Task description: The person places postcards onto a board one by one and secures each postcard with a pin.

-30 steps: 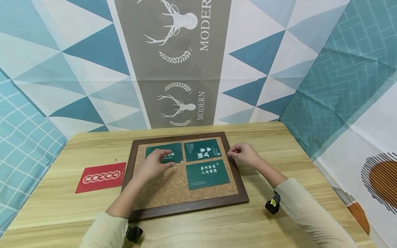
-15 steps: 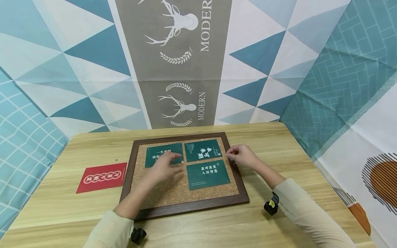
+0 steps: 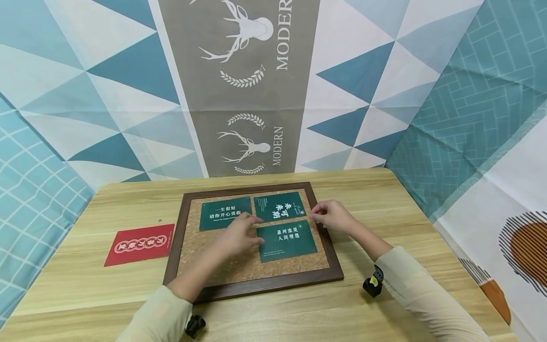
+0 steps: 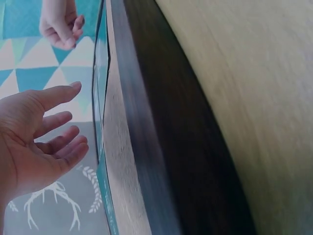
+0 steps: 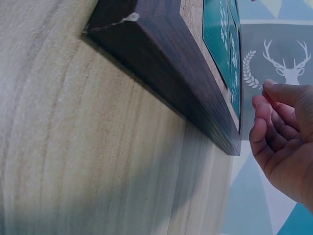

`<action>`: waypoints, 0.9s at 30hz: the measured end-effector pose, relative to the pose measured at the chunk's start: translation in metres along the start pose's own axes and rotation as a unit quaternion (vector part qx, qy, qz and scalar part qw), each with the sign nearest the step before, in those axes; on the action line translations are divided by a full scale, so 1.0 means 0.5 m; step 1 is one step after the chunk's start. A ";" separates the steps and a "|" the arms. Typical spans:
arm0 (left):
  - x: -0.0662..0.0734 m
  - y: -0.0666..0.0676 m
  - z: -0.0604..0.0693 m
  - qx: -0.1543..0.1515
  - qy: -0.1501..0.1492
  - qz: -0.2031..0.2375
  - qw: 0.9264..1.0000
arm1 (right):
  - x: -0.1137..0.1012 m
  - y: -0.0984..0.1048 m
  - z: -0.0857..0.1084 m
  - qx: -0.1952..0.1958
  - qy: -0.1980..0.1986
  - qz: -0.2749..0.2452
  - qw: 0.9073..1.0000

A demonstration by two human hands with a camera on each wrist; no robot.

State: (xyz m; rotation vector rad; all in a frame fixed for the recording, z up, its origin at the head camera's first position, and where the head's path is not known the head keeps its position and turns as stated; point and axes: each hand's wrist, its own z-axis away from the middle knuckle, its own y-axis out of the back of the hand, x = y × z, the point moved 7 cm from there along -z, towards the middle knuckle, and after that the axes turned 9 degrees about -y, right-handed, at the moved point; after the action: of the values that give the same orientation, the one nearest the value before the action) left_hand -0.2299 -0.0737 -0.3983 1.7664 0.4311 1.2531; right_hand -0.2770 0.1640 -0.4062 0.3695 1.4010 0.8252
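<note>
A corkboard with a dark wooden frame bears three green cards. My left hand is over the board with fingers loosely spread and nothing between them. Its fingertips are near the gap between the upper right card and the lower right card, partly hiding the lower edge of the upper left card. At the frame's right edge, my right hand has thumb and forefinger pinched together beside the upper right card. Something tiny seems to be between these fingertips, too small to make out.
A red card with white lettering lies on the wooden table, left of the board. Behind the table hangs a patterned cloth with deer heads and triangles. Each wrist wears a black camera, such as the right wrist camera.
My left hand has moved right, from over the upper left card to between the right-hand cards. My right hand has shifted slightly left towards the upper right card.
</note>
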 end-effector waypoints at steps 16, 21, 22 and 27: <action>0.027 -0.039 -0.005 -0.045 -0.017 -0.034 0.998 | 0.000 -0.013 -0.002 -0.023 0.006 0.005 1.000; 0.028 -0.045 -0.006 -0.054 -0.020 -0.040 0.998 | -0.005 -0.018 -0.003 -0.027 0.012 0.009 1.000; 0.028 -0.046 -0.006 -0.054 -0.022 -0.040 0.998 | -0.005 -0.019 -0.003 -0.028 0.013 0.010 0.999; 0.028 -0.050 -0.006 -0.055 -0.030 -0.035 0.997 | -0.005 -0.022 -0.004 -0.032 0.019 0.011 0.999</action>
State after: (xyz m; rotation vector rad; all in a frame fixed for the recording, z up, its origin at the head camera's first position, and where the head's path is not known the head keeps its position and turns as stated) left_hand -0.2215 -0.0489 -0.4108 1.6782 0.3780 1.1501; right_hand -0.2755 0.1542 -0.4121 0.3213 1.4047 0.8977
